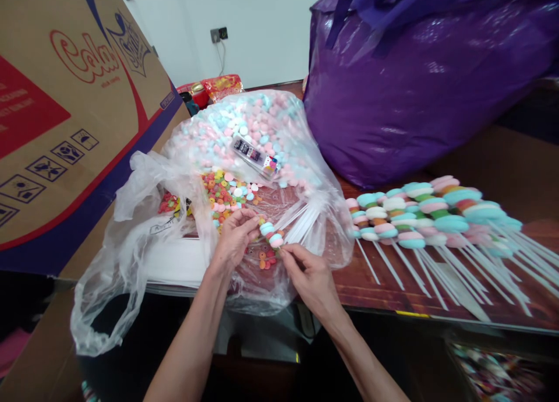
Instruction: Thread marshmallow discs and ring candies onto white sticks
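Between my hands is a candy skewer (271,235), with blue, white and pink marshmallows and small gummy rings threaded together. My left hand (236,239) pinches its upper end near a yellowish gummy. At the lower end, the thumb and fingertips of my right hand (309,278) close on it; the stick itself is mostly hidden there. Just below lie a few loose gummy rings (264,261) on clear plastic. Beyond my left hand is a heap of gummy rings and marshmallows (225,192). White sticks (302,222) fan out behind my right hand.
Finished-looking marshmallow skewers (430,215) are piled on the wooden table (362,288) at right. A large clear bag of marshmallows (271,119) carries a small labelled package (254,156). A purple bag (410,87) stands behind, a cardboard box (78,110) at left, and a crumpled plastic bag (131,239) hangs over the edge.
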{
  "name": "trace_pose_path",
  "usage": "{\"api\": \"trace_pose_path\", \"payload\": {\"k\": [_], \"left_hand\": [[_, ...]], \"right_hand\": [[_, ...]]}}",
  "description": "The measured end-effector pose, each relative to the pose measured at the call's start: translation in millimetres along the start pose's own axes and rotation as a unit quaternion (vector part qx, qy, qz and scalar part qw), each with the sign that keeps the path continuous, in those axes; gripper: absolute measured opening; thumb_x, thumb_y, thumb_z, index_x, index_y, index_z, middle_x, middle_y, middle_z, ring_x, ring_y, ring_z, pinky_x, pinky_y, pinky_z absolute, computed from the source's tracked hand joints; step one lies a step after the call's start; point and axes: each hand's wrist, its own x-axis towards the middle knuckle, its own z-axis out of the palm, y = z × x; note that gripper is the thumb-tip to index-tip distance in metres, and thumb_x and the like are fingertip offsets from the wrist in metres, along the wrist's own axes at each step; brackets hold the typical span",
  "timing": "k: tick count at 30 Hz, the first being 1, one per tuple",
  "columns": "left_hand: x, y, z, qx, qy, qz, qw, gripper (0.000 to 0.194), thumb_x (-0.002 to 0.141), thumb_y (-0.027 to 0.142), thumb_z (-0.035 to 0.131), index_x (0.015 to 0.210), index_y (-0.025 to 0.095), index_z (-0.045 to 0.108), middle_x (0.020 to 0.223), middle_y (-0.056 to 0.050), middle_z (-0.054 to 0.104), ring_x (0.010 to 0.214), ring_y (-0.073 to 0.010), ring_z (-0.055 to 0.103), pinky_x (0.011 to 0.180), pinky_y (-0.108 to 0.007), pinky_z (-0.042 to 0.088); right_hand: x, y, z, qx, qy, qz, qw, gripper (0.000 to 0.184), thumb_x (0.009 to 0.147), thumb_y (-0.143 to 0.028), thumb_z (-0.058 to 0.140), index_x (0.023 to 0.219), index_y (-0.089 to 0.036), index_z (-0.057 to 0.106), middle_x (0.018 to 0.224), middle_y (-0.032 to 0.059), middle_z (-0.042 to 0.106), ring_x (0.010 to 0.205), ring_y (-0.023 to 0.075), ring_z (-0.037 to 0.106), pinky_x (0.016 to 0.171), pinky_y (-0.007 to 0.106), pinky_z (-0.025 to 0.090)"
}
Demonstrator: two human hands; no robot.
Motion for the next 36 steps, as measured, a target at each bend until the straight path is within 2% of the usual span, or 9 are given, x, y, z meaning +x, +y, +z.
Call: {"api": "trace_pose_path", "payload": {"k": [5, 11, 17, 23, 28, 31, 36], "left_hand": [[-4, 0, 2.7, -0.007, 0.002, 0.015, 1.0, 0.033, 0.062, 0.026, 0.086, 0.08, 0.016, 0.06, 0.077, 0.002, 0.065, 0.073, -0.0098, 0.064, 0.065, -0.02, 0.05], [-8, 2, 0.7, -0.015, -0.024, -0.026, 0.999, 0.04, 0.064, 0.031, 0.086, 0.089, 0.017, 0.059, 0.084, -0.002, 0.071, 0.08, -0.0162, 0.069, 0.071, -0.028, 0.056], [-11, 1, 3.8, -0.017, -0.024, -0.044, 0.999, 0.035, 0.067, 0.028, 0.084, 0.09, 0.017, 0.06, 0.082, -0.001, 0.071, 0.076, -0.0134, 0.068, 0.072, -0.026, 0.055], [-9, -9, 8.3, -0.065, 0.003, -0.001, 0.998, 0.035, 0.065, 0.032, 0.086, 0.087, 0.015, 0.064, 0.08, -0.003, 0.072, 0.079, -0.0157, 0.07, 0.073, -0.026, 0.055], [-10, -14, 9.4, -0.061, 0.016, 0.025, 0.998, 0.036, 0.065, 0.032, 0.086, 0.089, 0.015, 0.065, 0.081, -0.004, 0.073, 0.087, -0.0201, 0.072, 0.076, -0.029, 0.056], [-12, -13, 13.1, -0.06, 0.019, 0.015, 0.998, 0.034, 0.065, 0.03, 0.085, 0.088, 0.015, 0.064, 0.081, -0.005, 0.074, 0.083, -0.0183, 0.072, 0.073, -0.026, 0.055], [-16, -17, 24.2, -0.086, 0.019, -0.015, 0.996, 0.035, 0.066, 0.027, 0.083, 0.089, 0.016, 0.059, 0.085, -0.006, 0.075, 0.082, -0.0178, 0.072, 0.073, -0.026, 0.054]], "right_hand": [[-1, -2, 0, -0.012, 0.008, -0.009, 1.0, 0.027, 0.095, -0.035, 0.053, 0.084, -0.016, 0.069, 0.066, -0.0008, 0.06, 0.057, 0.0116, 0.05, 0.056, 0.022, 0.039], [-3, -4, -1, -0.033, 0.019, -0.055, 0.998, 0.024, 0.096, -0.03, 0.051, 0.082, -0.017, 0.066, 0.063, -0.0028, 0.055, 0.056, 0.0107, 0.049, 0.055, 0.021, 0.037], [-4, -3, -1, -0.076, 0.028, -0.093, 0.992, 0.023, 0.098, -0.025, 0.049, 0.08, -0.017, 0.062, 0.061, -0.0039, 0.053, 0.054, 0.0095, 0.049, 0.055, 0.021, 0.036], [1, -3, 0, -0.084, -0.005, -0.077, 0.994, 0.026, 0.097, -0.026, 0.048, 0.074, -0.018, 0.059, 0.059, -0.0047, 0.048, 0.053, 0.0089, 0.045, 0.054, 0.021, 0.033], [2, -2, 0, -0.067, -0.029, -0.048, 0.996, 0.028, 0.097, -0.029, 0.048, 0.075, -0.018, 0.059, 0.059, -0.0049, 0.047, 0.052, 0.0089, 0.043, 0.054, 0.021, 0.033], [1, -2, 0, -0.062, -0.021, -0.056, 0.996, 0.028, 0.098, -0.029, 0.048, 0.076, -0.018, 0.06, 0.059, -0.005, 0.047, 0.053, 0.009, 0.044, 0.054, 0.021, 0.034], [1, -4, 0, -0.089, 0.024, -0.113, 0.989, 0.023, 0.098, -0.023, 0.049, 0.08, -0.017, 0.061, 0.061, -0.0042, 0.051, 0.053, 0.009, 0.049, 0.054, 0.02, 0.036]]}}
